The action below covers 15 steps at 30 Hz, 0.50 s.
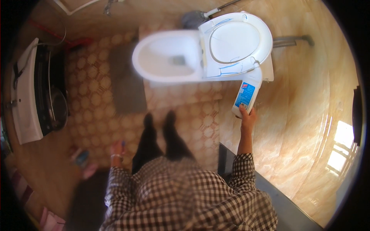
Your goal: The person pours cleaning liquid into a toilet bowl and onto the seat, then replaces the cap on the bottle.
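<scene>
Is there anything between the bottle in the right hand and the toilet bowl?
Nothing visible. The right hand holds the bottle beside the raised lid; the bowl lies open to its left, with only air between them.

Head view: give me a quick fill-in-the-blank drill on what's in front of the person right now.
1. The right hand holds a white cleaner bottle with a ____ label.
2. The seat and lid of the toilet are ____.
3. The left hand holds a small ____ object, too blurred to identify.
4. The person's shirt has a ____ pattern.

Missing words: blue; raised; blue; checked
</scene>
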{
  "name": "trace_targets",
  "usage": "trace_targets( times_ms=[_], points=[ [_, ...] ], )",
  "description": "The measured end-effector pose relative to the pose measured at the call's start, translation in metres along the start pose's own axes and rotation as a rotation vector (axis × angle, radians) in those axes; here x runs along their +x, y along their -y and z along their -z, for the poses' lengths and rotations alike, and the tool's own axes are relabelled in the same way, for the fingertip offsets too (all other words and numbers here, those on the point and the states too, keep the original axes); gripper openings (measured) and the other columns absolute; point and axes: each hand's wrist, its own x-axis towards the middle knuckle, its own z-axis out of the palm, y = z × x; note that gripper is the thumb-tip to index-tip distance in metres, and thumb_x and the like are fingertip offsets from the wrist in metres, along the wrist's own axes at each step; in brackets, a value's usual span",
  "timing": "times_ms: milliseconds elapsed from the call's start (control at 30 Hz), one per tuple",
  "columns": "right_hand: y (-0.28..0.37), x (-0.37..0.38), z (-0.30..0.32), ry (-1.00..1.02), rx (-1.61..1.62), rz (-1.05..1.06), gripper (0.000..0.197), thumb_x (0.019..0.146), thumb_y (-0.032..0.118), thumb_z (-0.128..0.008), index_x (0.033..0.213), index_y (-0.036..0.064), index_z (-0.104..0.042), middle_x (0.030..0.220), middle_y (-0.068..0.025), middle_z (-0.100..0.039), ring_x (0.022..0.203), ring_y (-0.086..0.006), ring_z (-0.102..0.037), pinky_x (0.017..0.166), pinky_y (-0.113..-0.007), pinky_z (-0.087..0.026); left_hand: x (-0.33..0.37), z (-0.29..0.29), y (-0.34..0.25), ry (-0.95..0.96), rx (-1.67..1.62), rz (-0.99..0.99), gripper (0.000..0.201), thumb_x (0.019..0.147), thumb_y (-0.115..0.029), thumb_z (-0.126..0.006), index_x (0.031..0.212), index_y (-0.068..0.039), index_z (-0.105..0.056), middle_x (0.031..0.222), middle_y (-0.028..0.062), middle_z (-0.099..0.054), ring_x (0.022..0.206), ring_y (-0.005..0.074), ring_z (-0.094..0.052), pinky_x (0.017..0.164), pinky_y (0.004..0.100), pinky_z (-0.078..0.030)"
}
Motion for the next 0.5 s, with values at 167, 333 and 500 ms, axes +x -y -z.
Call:
trace_targets(
  times_ms=[167,333,500],
  points=[
    [-0.046,-0.010,0.007,-0.004,0.119,0.001,0.030,0.079,0.019,-0.070,0.100,0.0006,-0.061,0.090,-0.0044,-0.061,0.079,-0.0133,-0.057,0.068,-0.028,-0.048,-0.008,-0.028,-0.029,0.048,0.048,-0.049,0.032,0.086,-0.036,-0.058,0.073,-0.007,-0.059,0.059,0.0040,-0.054,0.048,0.0165,-0.052,0.042,0.0277,-0.040],
    [-0.066,-0.012,-0.005,-0.011,0.246,-0.018,0.029,0.078,0.016,-0.070,0.101,0.0006,-0.061,0.092,-0.0033,-0.061,0.082,-0.0118,-0.056,0.074,-0.026,-0.045,0.002,-0.022,-0.019,-0.040,0.297,-0.135,0.033,0.089,-0.033,-0.053,0.078,-0.002,-0.060,0.065,0.0089,-0.056,0.057,0.0212,-0.057,0.048,0.0326,-0.045],
    [-0.087,-0.008,0.000,-0.031,0.188,0.003,0.030,0.079,0.013,-0.070,0.104,0.0007,-0.058,0.093,-0.0073,-0.063,0.079,-0.0159,-0.062,0.066,-0.030,-0.054,0.032,-0.004,0.007,-0.011,0.980,-0.631,0.031,0.088,-0.031,-0.051,0.087,-0.001,-0.062,0.081,0.0131,-0.060,0.071,0.0259,-0.060,0.060,0.0356,-0.050]
  ],
)
